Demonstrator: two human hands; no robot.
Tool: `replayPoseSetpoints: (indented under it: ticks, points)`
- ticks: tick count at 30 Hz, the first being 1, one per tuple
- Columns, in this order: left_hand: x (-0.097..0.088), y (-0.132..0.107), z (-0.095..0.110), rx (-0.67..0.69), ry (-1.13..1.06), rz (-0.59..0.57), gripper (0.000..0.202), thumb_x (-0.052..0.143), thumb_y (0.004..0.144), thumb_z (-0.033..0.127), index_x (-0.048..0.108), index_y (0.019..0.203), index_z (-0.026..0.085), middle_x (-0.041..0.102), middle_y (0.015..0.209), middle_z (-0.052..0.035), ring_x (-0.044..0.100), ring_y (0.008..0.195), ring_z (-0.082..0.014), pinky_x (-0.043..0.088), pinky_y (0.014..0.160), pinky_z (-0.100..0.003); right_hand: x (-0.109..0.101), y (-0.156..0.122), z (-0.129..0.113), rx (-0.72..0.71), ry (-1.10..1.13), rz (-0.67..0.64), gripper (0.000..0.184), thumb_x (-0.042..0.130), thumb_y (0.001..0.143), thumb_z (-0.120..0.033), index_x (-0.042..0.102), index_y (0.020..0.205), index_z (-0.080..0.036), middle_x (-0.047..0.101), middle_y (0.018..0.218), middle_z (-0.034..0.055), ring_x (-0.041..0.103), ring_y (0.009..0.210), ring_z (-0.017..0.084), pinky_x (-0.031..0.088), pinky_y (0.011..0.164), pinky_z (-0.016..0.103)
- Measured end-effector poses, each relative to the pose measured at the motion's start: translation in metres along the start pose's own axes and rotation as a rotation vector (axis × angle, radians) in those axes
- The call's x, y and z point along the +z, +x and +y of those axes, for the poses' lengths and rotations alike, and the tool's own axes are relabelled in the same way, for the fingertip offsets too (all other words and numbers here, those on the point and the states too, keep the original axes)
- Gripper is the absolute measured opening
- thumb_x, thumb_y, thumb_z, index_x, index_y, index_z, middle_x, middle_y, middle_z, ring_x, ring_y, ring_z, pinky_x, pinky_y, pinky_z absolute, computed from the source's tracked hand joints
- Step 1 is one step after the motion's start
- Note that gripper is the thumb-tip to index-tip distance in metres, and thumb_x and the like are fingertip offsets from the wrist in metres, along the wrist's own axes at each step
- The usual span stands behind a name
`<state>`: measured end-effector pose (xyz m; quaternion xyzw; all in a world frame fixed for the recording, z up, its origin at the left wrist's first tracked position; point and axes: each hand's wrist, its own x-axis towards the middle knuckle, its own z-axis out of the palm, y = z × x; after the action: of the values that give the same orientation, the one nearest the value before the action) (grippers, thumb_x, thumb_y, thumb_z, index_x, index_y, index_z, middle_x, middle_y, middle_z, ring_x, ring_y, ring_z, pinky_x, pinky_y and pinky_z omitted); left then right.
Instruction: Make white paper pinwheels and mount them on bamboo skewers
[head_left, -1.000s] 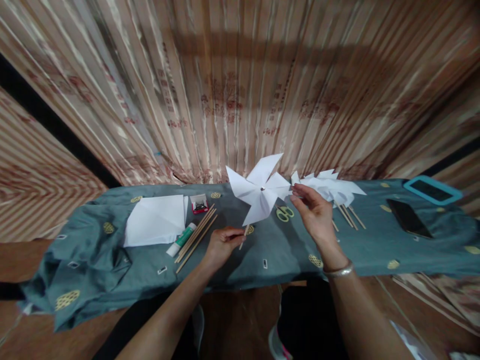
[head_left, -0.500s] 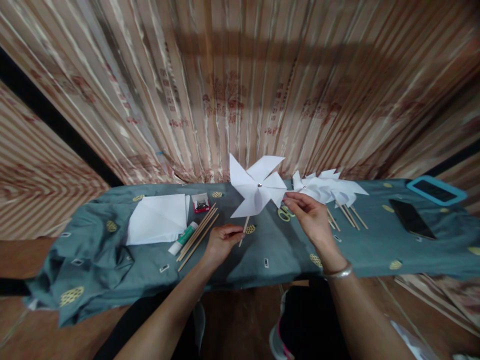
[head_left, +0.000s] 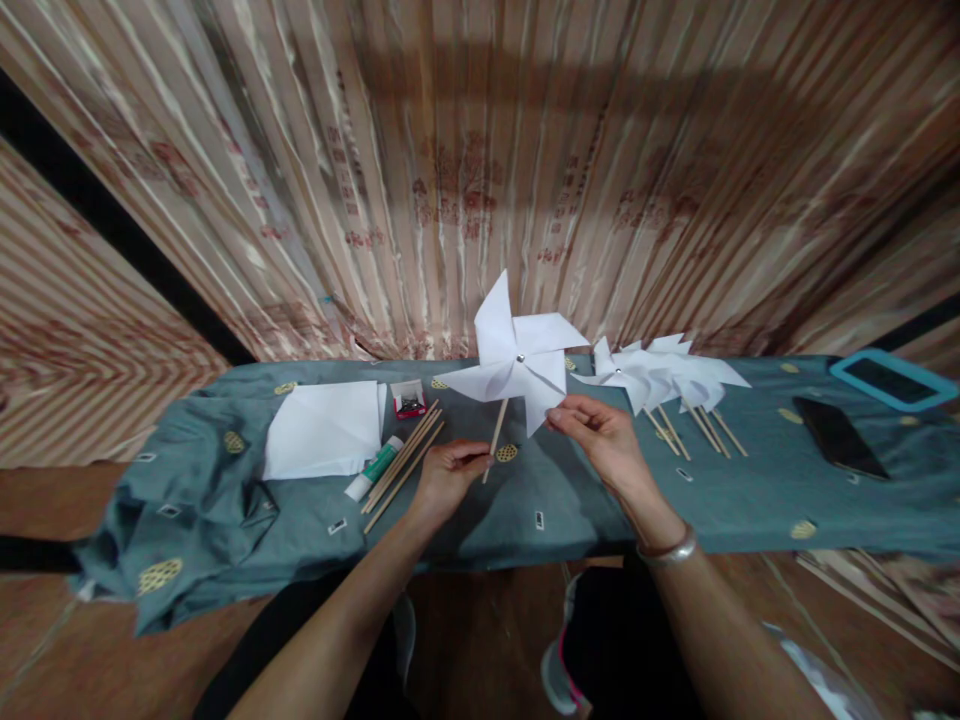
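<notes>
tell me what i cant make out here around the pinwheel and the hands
Head view only:
- Stick of the pinwheel: its lower end is hidden inside the left hand.
- Right hand: the fingertips meet at a blade tip, but the contact is too small to confirm.
- Small red box: contents too small and dark.
- Finished pinwheels: overlapping, so their count is unclear.
- Dark phone: screen unreadable.

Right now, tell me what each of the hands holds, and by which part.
Left hand holds the paper pinwheel by its stick's lower end; right hand pinches a blade's tip.
</notes>
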<state>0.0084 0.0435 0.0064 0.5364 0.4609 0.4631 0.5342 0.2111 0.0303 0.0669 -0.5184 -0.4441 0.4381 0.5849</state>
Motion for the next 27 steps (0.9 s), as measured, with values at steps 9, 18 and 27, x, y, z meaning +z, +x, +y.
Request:
replayPoseSetpoints:
  ticks: [9, 18, 27]
  points:
    - [0.001, -0.002, 0.003, 0.021, 0.013, -0.031, 0.019, 0.077, 0.061, 0.033, 0.078, 0.074, 0.019, 0.074, 0.075, -0.0042, 0.065, 0.071, -0.0177, 0.051, 0.068, -0.028, 0.022, -0.011, -0.003, 0.072, 0.011, -0.144, 0.032, 0.081, 0.061, -0.050, 0.069, 0.067, -0.020, 0.070, 0.063, 0.0006, 0.062, 0.058, 0.014, 0.046, 0.054, 0.025]
    - [-0.001, -0.002, 0.001, 0.022, 0.014, -0.031, 0.014, 0.075, 0.062, 0.028, 0.078, 0.073, 0.019, 0.074, 0.072, -0.0037, 0.063, 0.065, -0.0160, 0.049, 0.062, -0.025, 0.014, -0.011, -0.011, 0.031, -0.101, -0.250, 0.032, 0.079, 0.064, -0.051, 0.073, 0.067, -0.019, 0.070, 0.061, 0.0014, 0.061, 0.055, 0.013, 0.049, 0.055, 0.026]
    - [0.001, -0.010, 0.001, -0.012, 0.034, -0.095, 0.012, 0.075, 0.062, 0.025, 0.078, 0.071, 0.020, 0.074, 0.071, -0.0035, 0.064, 0.064, -0.0160, 0.049, 0.060, -0.025, -0.036, 0.018, -0.007, -0.245, -0.071, 0.237, 0.034, 0.081, 0.064, -0.040, 0.071, 0.092, -0.023, 0.075, 0.089, 0.0040, 0.068, 0.086, 0.019, 0.052, 0.083, 0.037]
